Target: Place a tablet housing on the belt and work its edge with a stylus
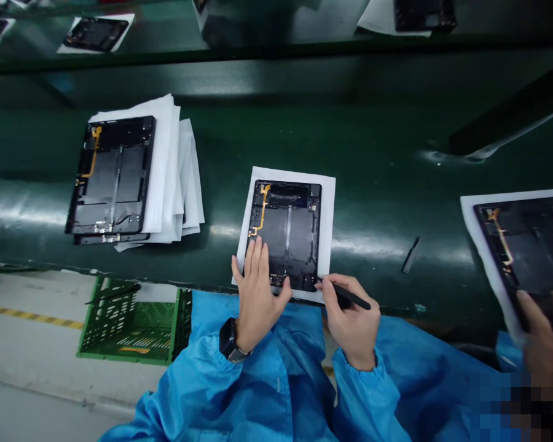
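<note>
Open housing (276, 228) being steadied on sheet (328, 221), near bench (373, 245) edge, by L hand (258, 288), fingers spread.
Black tool (356, 299) being pinched in R hand (357, 319), tip prob. at near-right corner; parts could be nicked if it's slipping.

You can read no text, brand or number here; your one sign-like marking is a striped yellow line (32, 316) (wordless) on the floor (27, 350), left, past the near edge of the table (373, 147).
</note>
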A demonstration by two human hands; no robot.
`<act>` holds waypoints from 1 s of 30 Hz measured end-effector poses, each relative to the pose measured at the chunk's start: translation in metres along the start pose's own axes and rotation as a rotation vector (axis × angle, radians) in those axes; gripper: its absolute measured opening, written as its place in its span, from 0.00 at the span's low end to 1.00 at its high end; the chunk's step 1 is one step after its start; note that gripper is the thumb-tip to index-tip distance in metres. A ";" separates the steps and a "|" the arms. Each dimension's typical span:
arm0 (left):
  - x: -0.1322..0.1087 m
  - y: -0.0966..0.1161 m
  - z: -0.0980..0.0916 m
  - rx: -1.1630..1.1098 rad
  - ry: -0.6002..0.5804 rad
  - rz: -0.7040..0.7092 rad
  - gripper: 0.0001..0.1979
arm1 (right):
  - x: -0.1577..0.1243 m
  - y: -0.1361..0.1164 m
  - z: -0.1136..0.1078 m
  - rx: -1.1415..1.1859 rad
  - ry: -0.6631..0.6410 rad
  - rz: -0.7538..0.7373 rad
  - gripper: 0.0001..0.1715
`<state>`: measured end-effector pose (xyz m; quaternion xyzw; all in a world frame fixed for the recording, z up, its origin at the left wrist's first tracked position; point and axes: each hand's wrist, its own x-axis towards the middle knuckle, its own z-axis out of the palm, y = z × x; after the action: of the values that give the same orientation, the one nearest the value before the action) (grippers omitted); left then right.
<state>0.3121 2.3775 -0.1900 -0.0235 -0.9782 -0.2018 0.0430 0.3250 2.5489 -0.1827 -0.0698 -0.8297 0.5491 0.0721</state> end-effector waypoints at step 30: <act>0.001 -0.002 0.000 -0.013 0.009 -0.005 0.39 | 0.009 0.001 -0.006 0.083 -0.086 0.052 0.07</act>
<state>0.3108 2.3757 -0.1902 -0.0205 -0.9767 -0.2082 0.0469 0.3168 2.5562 -0.1815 -0.0646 -0.8065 0.5872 0.0250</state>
